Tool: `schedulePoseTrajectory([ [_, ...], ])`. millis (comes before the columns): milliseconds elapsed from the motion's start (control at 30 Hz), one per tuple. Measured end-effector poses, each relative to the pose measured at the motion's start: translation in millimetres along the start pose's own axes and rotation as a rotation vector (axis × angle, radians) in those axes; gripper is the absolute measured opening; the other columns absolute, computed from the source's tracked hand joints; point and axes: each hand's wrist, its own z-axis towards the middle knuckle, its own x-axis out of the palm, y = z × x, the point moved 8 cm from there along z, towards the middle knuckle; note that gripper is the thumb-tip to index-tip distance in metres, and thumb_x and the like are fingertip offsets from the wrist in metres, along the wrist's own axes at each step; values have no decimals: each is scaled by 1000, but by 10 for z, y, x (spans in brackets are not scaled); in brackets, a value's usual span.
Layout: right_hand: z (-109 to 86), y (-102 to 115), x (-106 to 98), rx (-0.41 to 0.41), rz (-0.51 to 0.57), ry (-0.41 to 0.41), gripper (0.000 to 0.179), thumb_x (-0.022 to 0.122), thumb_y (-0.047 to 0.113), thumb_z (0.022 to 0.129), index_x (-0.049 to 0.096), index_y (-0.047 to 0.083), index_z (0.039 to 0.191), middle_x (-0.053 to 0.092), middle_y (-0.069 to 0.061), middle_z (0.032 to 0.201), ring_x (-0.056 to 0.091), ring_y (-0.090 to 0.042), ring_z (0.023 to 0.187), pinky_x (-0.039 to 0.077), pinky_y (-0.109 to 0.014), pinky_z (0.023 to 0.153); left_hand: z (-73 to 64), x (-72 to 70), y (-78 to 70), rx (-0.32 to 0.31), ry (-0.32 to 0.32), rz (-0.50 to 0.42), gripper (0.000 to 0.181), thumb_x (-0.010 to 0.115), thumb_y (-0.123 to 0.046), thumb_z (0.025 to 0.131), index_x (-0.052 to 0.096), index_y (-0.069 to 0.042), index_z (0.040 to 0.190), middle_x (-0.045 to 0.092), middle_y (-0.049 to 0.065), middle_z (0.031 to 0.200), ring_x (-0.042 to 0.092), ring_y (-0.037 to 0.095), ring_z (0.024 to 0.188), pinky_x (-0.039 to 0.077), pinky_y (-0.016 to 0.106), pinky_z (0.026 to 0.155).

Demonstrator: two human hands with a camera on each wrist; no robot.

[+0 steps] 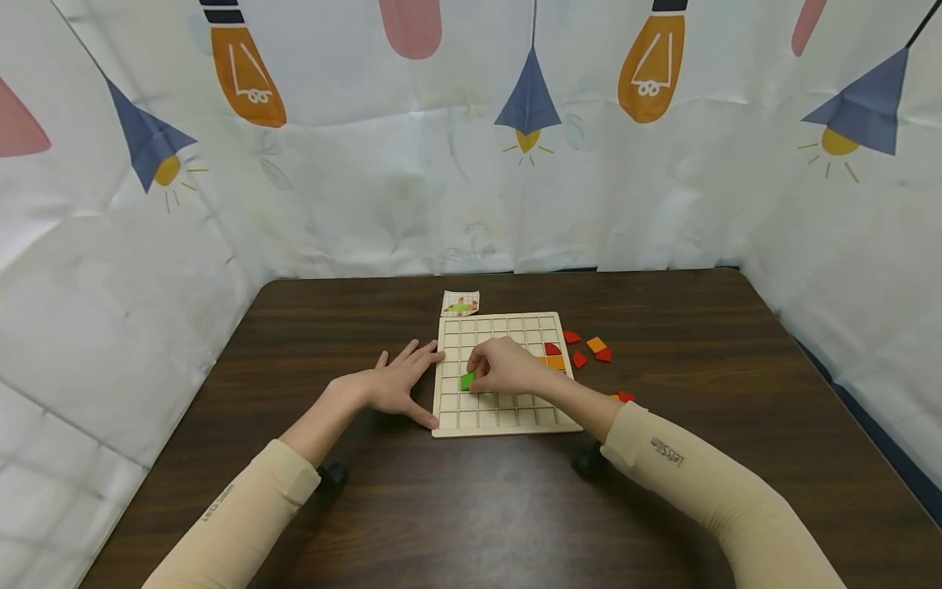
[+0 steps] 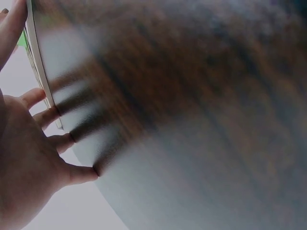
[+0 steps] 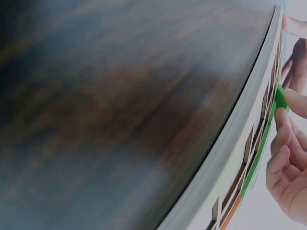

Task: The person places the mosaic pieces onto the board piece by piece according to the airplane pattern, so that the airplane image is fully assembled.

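A pale wooden grid board (image 1: 486,419) lies on the table. My right hand (image 1: 508,366) is over its middle, pinching a small green tile (image 1: 467,381) between thumb and fingertips. That tile stands tilted at the board's surface in the right wrist view, where a row of green tiles (image 3: 259,160) runs beneath the hand. Orange tiles (image 1: 556,362) and a red curved-edged tile (image 1: 552,349) sit in cells on the board's right side, partly hidden by the hand. With fingers spread, my left hand (image 1: 393,384) touches the board's left edge, its thumb at the near corner.
Behind the board's far left corner lies a small pattern card (image 1: 460,305). Loose red pieces (image 1: 580,359) and an orange tile (image 1: 596,345) are scattered right of the board, with another red piece (image 1: 625,397) beside my right forearm. A printed curtain (image 1: 368,188) hangs behind the dark table (image 1: 471,507).
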Motion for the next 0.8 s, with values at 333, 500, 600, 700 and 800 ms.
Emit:
schedulePoseTrajectory([
  [333, 23, 32, 16, 8, -27, 21, 25, 86, 13, 84, 72, 5, 103, 65, 6, 75, 58, -9, 67, 49, -26, 68, -19, -10, -6, -1, -10, -7, 116, 81, -63, 80, 19, -15, 166, -2, 10, 172, -8, 37, 156, -1, 76, 112],
  [500, -1, 11, -7, 7, -27, 16, 35, 86, 13, 84, 68, 3, 111, 65, 7, 76, 59, -9, 66, 49, -27, 69, -22, -7, -12, 3, -6, -5, 116, 80, -64, 80, 19, -14, 166, -2, 11, 172, -8, 38, 155, 0, 77, 111],
  [600, -41, -16, -56, 6, -7, 0, 38, 85, 12, 84, 64, 2, 115, 66, 7, 76, 59, -9, 66, 49, -27, 69, -21, -3, -8, 1, -4, -2, 116, 80, -64, 80, 19, -15, 166, -2, 10, 172, -8, 37, 156, -1, 76, 112],
  [700, -92, -71, -113, 4, 21, -10, 38, 83, 11, 86, 63, 2, 116, 67, 6, 78, 60, -10, 67, 50, -29, 70, -23, -7, -12, 5, -9, -6, 116, 81, -63, 80, 20, -14, 165, -1, 11, 172, -8, 38, 155, -1, 77, 111],
  [800, -156, -150, -170, 16, 46, -10, 37, 82, 12, 88, 63, 2, 117, 66, 5, 80, 60, -12, 68, 50, -30, 70, -21, -9, -16, 4, -6, -9, 116, 81, -62, 80, 20, -14, 165, -1, 11, 172, -7, 38, 155, -1, 77, 111],
])
